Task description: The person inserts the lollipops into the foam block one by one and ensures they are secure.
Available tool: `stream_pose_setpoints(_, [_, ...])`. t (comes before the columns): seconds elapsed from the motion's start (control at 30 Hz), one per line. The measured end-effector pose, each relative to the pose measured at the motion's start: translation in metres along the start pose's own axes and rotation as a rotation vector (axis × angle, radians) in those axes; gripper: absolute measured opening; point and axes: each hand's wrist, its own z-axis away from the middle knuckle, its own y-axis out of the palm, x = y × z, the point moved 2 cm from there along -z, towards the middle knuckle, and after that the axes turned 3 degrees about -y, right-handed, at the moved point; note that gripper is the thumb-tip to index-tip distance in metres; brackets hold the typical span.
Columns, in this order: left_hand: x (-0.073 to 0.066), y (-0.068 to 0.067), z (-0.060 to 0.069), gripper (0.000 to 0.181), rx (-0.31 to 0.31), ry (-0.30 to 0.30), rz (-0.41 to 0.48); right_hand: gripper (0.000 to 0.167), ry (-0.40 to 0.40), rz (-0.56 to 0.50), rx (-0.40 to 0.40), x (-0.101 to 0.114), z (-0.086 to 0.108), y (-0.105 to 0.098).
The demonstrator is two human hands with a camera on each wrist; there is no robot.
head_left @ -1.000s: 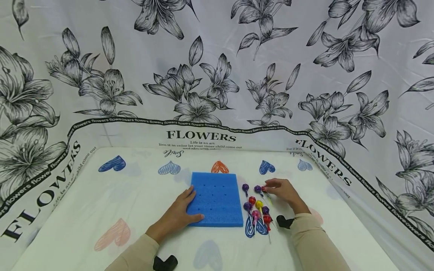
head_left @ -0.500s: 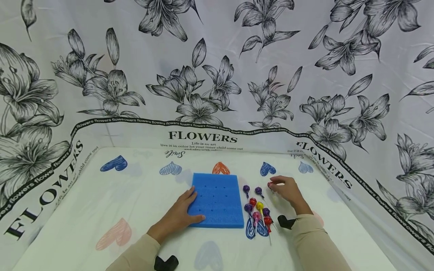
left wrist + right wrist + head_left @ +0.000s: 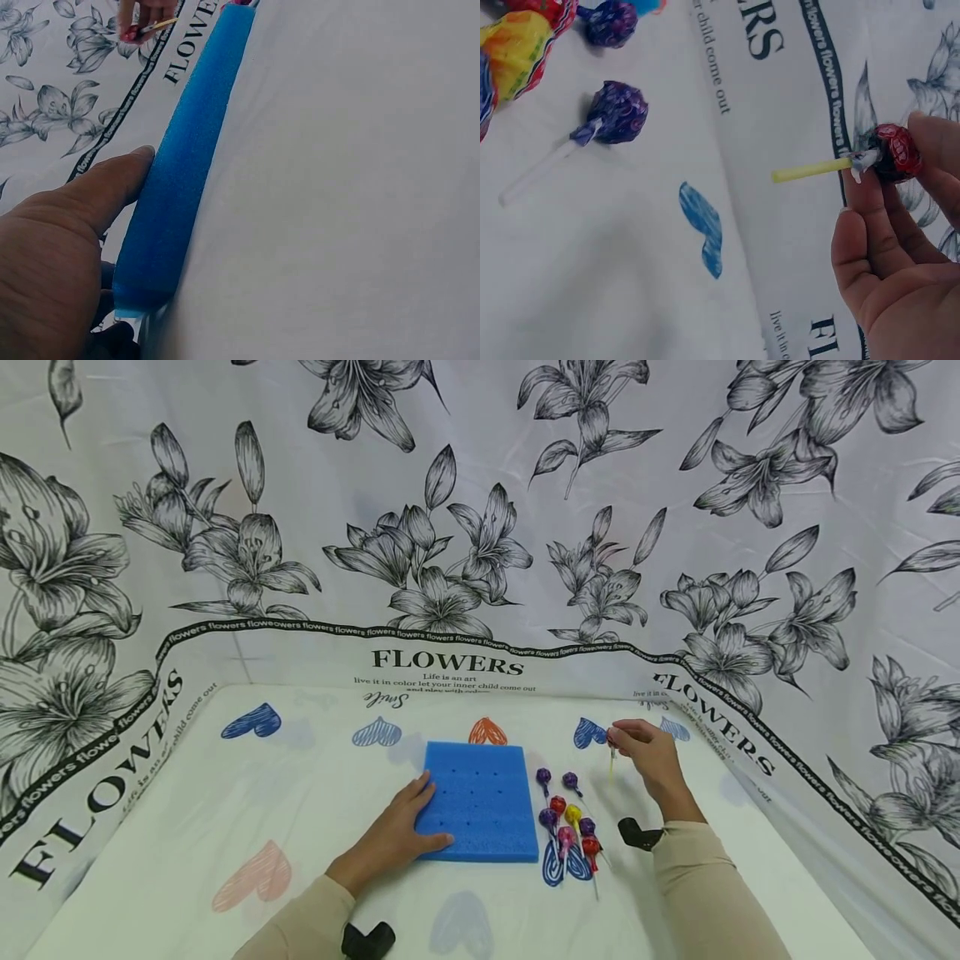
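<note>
A blue foam block [image 3: 480,806] with rows of small holes lies on the table. My left hand [image 3: 397,831] rests on its left side, thumb on the near part of the top and fingers along the left edge. My right hand [image 3: 651,764] pinches a lollipop [image 3: 896,154] by its dark red wrapped head, above the table at the right. Its yellow stick [image 3: 810,171] points down in the head view. Between the block and my right hand lie several more lollipops, among them a purple one [image 3: 621,112], a yellow one [image 3: 573,813] and a pink one [image 3: 566,837].
A white cloth [image 3: 300,793] printed with hearts covers the table. Behind it hangs a curtain [image 3: 450,527] with black flower drawings and lettering. Black straps [image 3: 367,939] show at both wrists.
My right hand has lifted the red lollipop from beside the purple one, moving up and to the right. Its stick now hangs downward. The left hand and foam block stay put.
</note>
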Motion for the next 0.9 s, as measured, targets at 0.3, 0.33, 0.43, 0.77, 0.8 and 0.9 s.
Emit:
stream_pose_setpoints(0.3, [0.001, 0.000, 0.000, 0.094, 0.002, -0.009, -0.001, 0.050, -0.105, -0.012, -0.042, 0.044, 0.004, 0.010])
stream_pose_setpoints(0.33, [0.000, 0.000, 0.001, 0.094, 0.003, -0.012, -0.001, 0.049, -0.125, -0.012, -0.043, 0.050, 0.004, 0.012])
stream_pose_setpoints(0.43, [-0.001, 0.000, 0.001, 0.094, 0.003, -0.020, -0.001, 0.046, -0.195, -0.020, -0.044, 0.066, 0.008, 0.018])
stream_pose_setpoints(0.77, [-0.002, 0.000, 0.002, 0.094, 0.005, -0.022, 0.014, 0.038, -0.359, -0.127, -0.018, 0.100, 0.016, 0.049])
stream_pose_setpoints(0.8, [-0.002, 0.001, 0.002, 0.094, 0.006, -0.021, 0.014, 0.037, -0.364, -0.136, -0.015, 0.103, 0.017, 0.052])
stream_pose_setpoints(0.9, [-0.002, 0.000, 0.002, 0.094, 0.002, -0.021, 0.016, 0.035, -0.372, -0.174, 0.003, 0.110, 0.018, 0.066])
